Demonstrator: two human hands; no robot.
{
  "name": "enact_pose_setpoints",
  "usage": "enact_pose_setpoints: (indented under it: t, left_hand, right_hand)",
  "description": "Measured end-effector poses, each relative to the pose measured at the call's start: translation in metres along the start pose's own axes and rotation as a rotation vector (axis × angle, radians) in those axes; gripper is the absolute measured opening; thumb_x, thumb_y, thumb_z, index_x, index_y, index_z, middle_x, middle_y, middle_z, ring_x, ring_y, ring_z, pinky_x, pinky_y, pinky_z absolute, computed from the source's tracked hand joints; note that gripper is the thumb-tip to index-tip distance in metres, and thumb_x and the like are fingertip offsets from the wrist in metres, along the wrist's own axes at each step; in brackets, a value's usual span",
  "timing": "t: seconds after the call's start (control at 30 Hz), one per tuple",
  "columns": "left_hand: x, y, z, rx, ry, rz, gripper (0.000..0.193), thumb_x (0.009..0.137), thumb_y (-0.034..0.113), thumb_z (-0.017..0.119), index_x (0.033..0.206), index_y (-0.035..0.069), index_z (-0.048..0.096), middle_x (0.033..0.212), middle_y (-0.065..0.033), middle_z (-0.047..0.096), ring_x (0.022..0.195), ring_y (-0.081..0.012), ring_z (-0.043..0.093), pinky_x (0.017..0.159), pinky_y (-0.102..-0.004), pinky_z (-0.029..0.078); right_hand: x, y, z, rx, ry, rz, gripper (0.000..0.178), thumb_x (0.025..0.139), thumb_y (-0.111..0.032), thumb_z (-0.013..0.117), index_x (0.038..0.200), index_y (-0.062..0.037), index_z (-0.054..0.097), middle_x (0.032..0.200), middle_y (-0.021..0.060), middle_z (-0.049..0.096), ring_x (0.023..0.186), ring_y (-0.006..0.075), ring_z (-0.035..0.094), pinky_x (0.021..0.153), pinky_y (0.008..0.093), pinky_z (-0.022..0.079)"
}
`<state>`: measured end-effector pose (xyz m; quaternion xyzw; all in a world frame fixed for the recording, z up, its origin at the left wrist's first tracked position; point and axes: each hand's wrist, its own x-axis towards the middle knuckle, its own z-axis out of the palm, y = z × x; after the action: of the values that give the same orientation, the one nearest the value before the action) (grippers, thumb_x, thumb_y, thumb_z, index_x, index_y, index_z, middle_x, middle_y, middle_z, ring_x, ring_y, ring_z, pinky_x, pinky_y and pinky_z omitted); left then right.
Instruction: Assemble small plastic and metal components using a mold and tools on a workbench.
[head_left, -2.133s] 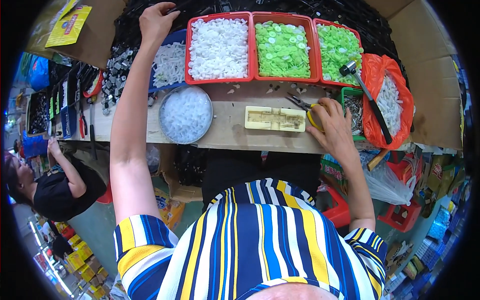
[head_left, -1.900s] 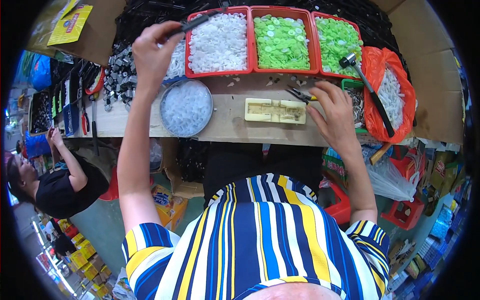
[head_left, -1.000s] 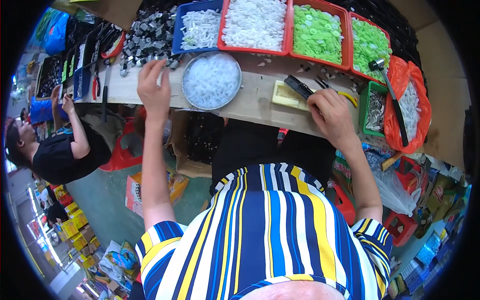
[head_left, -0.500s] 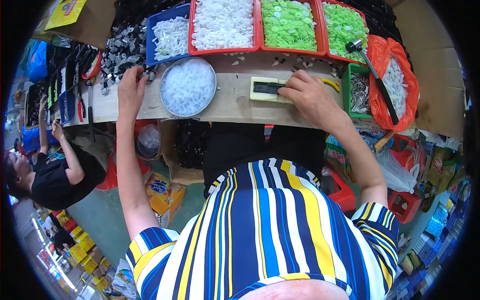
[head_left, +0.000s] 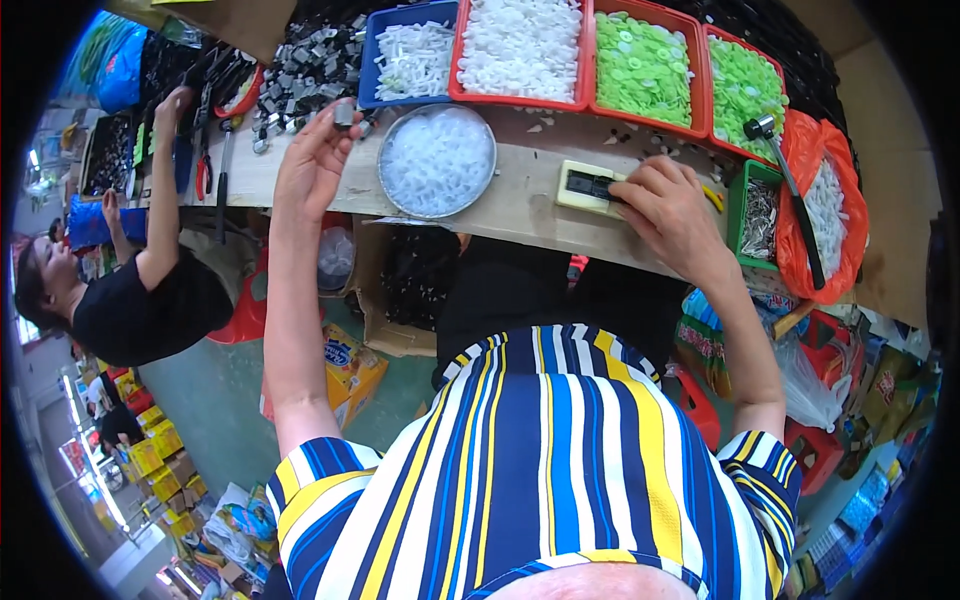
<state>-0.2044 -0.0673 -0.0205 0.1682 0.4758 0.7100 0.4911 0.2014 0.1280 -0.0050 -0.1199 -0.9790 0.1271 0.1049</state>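
Between the thumb and fingers of my left hand (head_left: 312, 165) is a small grey metal-and-black piece (head_left: 343, 113), raised just left of the round tray (head_left: 384, 178) of whitish translucent parts. A pile of similar grey and black pieces (head_left: 315, 60) lies beyond that hand. My right hand (head_left: 672, 208) rests at the right end of a cream block (head_left: 572, 197) with a dark part (head_left: 588, 184) set in its top. Its fingers are bent and pressed together at the dark part; what is in them, if anything, is hidden. Yellow-handled pliers (head_left: 713, 198) lie partly behind this hand.
Along the back stand a blue bin (head_left: 368, 75) of white sticks and red bins (head_left: 590, 75) of white and green parts. At right are a green bin (head_left: 737, 215) of metal pieces, an orange bag (head_left: 845, 240) and a hammer (head_left: 800, 205). Another person (head_left: 150, 300) works at left.
My left hand has lifted from the edge of the pile and turned, with a grey piece now showing in its fingers. My right hand stays at the cream block. The whole view has shifted.
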Motion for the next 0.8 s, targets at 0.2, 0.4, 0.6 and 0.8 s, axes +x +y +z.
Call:
enact_pose_setpoints:
  t: [0.2, 0.4, 0.6, 0.8]
  left_hand:
    - [-0.023, -0.036, 0.096, 0.146, -0.184, -0.171, 0.033, 0.094, 0.011, 0.065, 0.123, -0.005, 0.063, 0.107, -0.0088, 0.069, 0.085, -0.0137, 0.066, 0.069, -0.0193, 0.050]
    - [-0.029, -0.074, 0.154, 0.290, -0.376, -0.371, 0.031, 0.092, 0.013, 0.069, 0.120, -0.003, 0.066, 0.100, -0.0065, 0.070, 0.081, -0.0117, 0.067, 0.067, -0.0209, 0.050]
    - [-0.024, -0.094, 0.167, 0.262, -0.373, -0.379, 0.030, 0.094, 0.015, 0.069, 0.118, -0.003, 0.067, 0.099, -0.0071, 0.070, 0.080, -0.0100, 0.068, 0.064, -0.0219, 0.051]
    - [-0.030, -0.104, 0.169, 0.932, -0.181, 0.376, 0.019, 0.091, 0.008, 0.069, 0.108, 0.000, 0.071, 0.102, -0.0086, 0.070, 0.088, -0.0163, 0.069, 0.068, -0.0258, 0.051]
  right_hand:
    - [0.028, -0.027, -0.003, 0.092, 0.277, -0.052, 0.032, 0.078, -0.006, 0.074, 0.109, -0.0073, 0.066, 0.103, 0.0083, 0.063, 0.100, 0.0272, 0.061, 0.082, 0.0397, 0.047]
    - [0.032, -0.038, 0.004, 0.200, 0.341, -0.121, 0.035, 0.080, -0.012, 0.072, 0.115, -0.0100, 0.064, 0.101, 0.0043, 0.062, 0.096, 0.0217, 0.062, 0.082, 0.0368, 0.045]
    - [0.020, -0.023, 0.013, 0.175, 0.311, 0.035, 0.027, 0.080, -0.016, 0.074, 0.105, -0.0098, 0.066, 0.099, 0.0042, 0.062, 0.095, 0.0233, 0.061, 0.080, 0.0370, 0.044]
    - [0.020, -0.015, 0.035, 0.130, 0.293, 0.153, 0.022, 0.080, -0.021, 0.074, 0.096, -0.0086, 0.065, 0.098, 0.0048, 0.061, 0.097, 0.0229, 0.058, 0.080, 0.0390, 0.043]
